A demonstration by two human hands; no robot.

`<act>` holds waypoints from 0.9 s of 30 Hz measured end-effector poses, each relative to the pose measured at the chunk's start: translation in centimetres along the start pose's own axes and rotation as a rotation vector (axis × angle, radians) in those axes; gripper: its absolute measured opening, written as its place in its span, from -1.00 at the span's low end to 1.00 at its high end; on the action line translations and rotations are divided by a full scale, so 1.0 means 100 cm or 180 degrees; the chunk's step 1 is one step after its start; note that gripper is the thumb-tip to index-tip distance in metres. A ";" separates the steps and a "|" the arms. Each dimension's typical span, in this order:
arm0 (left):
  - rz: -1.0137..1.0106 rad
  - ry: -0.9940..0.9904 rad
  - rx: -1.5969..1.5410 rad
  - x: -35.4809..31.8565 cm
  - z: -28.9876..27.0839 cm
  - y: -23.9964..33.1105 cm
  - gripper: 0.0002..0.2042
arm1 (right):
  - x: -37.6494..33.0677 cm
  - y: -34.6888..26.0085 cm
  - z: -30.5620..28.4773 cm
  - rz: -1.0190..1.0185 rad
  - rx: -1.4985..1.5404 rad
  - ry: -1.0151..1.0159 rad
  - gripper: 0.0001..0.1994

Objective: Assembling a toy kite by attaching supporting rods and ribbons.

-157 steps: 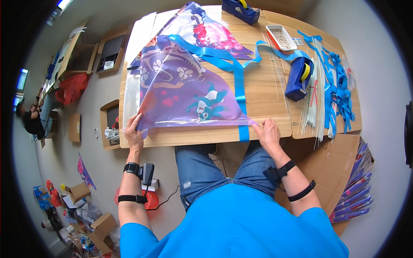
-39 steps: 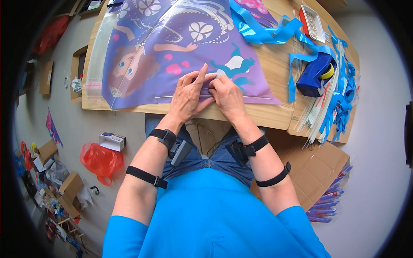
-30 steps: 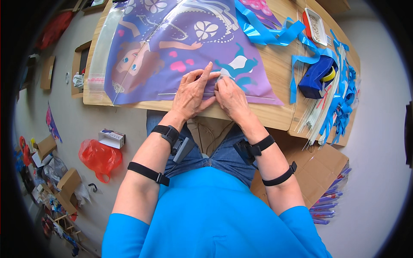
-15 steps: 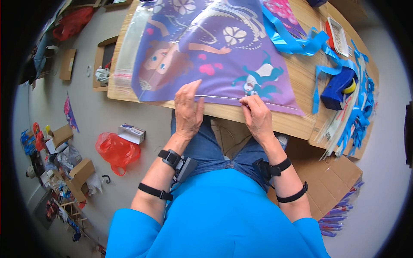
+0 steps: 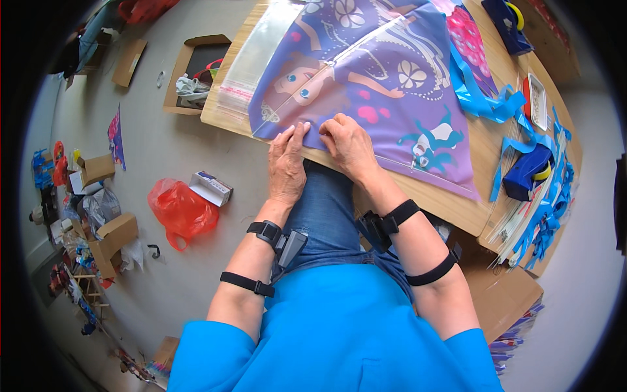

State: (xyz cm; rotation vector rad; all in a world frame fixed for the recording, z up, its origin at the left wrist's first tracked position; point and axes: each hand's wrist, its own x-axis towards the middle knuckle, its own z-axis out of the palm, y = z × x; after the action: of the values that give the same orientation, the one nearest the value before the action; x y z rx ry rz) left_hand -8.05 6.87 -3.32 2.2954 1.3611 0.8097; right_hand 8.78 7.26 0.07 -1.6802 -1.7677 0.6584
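A purple kite (image 5: 366, 85) printed with a cartoon figure and hearts lies on the wooden table in front of me. A thin pale rod (image 5: 418, 171) runs along its near edge. My left hand (image 5: 286, 163) rests at that edge near the left corner, its fingers stretched out over the fabric. Just to the right, my right hand (image 5: 351, 147) is closed, thumb and fingers pinched at the kite's near edge. What lies between those fingertips is mostly hidden. A second rod (image 5: 333, 63) crosses the kite's printed middle.
Clear plastic sleeves (image 5: 261, 55) lie left of the kite. On the right are blue ribbon (image 5: 483, 101), a blue tape dispenser (image 5: 528, 171), a small tray (image 5: 537, 101) and a bundle of white rods (image 5: 516, 225). A red plastic bag (image 5: 179, 212) and a white box (image 5: 211, 188) sit on the floor.
My right hand has moved left along the kite's near edge, close to my left hand. The view has shifted, so the table and kite appear farther right.
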 end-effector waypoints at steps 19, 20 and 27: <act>0.0170 -0.0364 0.0724 0.001 -0.006 0.003 -0.44 | -0.009 0.014 0.007 -0.0375 -0.0701 -0.0241 -0.90; 0.0166 -0.0373 0.0724 0.001 -0.005 0.003 -0.47 | -0.013 0.016 0.004 -0.0390 -0.0667 -0.0209 -0.88; 0.0154 -0.0360 0.0659 0.001 -0.005 0.000 -0.54 | 0.000 0.003 0.005 -0.0518 -0.0669 -0.0066 -0.86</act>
State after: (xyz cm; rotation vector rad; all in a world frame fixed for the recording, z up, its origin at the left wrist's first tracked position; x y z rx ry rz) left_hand -8.34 6.91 -2.90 2.4980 1.4015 0.5657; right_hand 8.63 7.30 -0.46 -1.6449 -2.0222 0.4318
